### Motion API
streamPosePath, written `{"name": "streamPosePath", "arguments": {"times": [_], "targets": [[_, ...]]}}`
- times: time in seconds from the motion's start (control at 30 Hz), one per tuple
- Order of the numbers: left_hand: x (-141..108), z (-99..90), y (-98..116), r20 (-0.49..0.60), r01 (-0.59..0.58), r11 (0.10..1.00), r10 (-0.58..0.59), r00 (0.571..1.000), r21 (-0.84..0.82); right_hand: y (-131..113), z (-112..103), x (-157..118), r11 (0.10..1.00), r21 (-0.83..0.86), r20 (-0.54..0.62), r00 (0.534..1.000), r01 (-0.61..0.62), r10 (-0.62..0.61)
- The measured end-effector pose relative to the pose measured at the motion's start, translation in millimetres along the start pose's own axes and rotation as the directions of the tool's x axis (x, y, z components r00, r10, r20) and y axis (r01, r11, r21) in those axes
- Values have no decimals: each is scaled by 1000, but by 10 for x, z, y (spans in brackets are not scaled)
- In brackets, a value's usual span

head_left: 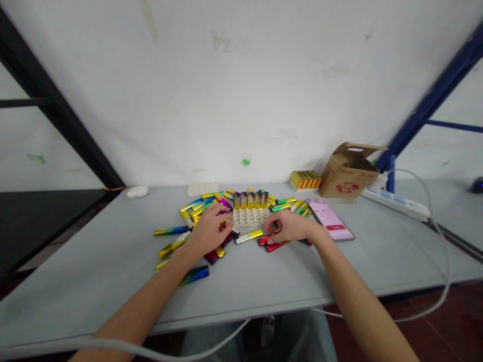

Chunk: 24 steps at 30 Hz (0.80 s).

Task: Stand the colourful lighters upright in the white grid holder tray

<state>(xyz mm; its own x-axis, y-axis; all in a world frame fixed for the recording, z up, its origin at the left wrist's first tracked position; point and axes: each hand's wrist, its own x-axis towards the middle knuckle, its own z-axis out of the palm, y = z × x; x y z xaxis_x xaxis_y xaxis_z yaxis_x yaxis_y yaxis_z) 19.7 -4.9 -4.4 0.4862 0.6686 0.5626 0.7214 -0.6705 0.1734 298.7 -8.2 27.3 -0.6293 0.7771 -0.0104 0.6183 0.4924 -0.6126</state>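
A white tray with rows of holes (pixel 251 217) lies in the middle of the table. Several yellow-toned lighters (pixel 249 200) stand upright along its far side. My left hand (pixel 212 226) is curled over loose lighters left of the tray, thumb and index finger closing around a dark-ended one, partly hidden. At the tray's near right, my right hand (pixel 285 225) pinches a red lighter, mostly covered by the fingers. Another red lighter (pixel 276 246) lies just below it. Between both hands lies a silver-and-yellow lighter (pixel 249 236). A blue-ended lighter (pixel 196 275) rests near my left forearm.
A second white holed tray (pixel 203 188) lies by the wall. At the back right stand a block of orange-yellow lighters (pixel 305 180) and an opened cardboard box (pixel 345 173). A phone (pixel 332 220), power strip (pixel 396 203) and white case (pixel 138 191) are also on the table.
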Motion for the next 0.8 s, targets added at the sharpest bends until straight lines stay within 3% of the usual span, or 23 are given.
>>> {"name": "streamPosePath", "arguments": {"times": [0.2,0.47,0.63,0.73,0.8], "targets": [[1,-1,-7,17,26,1000,-26,1000,-8,75,10,16,999,19,64,997,51,-52],[0,-15,-8,12,21,999,-21,1000,-24,35,1,8,997,76,55,998,24,-28],[6,-3,-13,2,19,1000,-19,1000,-24,-66,-50,20,972,212,-253,966,105,-50],[11,-6,-9,2,19,999,-19,1000,-30,-118,1,78,861,477,-360,933,178,6],[12,-12,-3,5,21,999,-21,1000,-38,-151,61,129,668,708,-375,924,229,80]]}}
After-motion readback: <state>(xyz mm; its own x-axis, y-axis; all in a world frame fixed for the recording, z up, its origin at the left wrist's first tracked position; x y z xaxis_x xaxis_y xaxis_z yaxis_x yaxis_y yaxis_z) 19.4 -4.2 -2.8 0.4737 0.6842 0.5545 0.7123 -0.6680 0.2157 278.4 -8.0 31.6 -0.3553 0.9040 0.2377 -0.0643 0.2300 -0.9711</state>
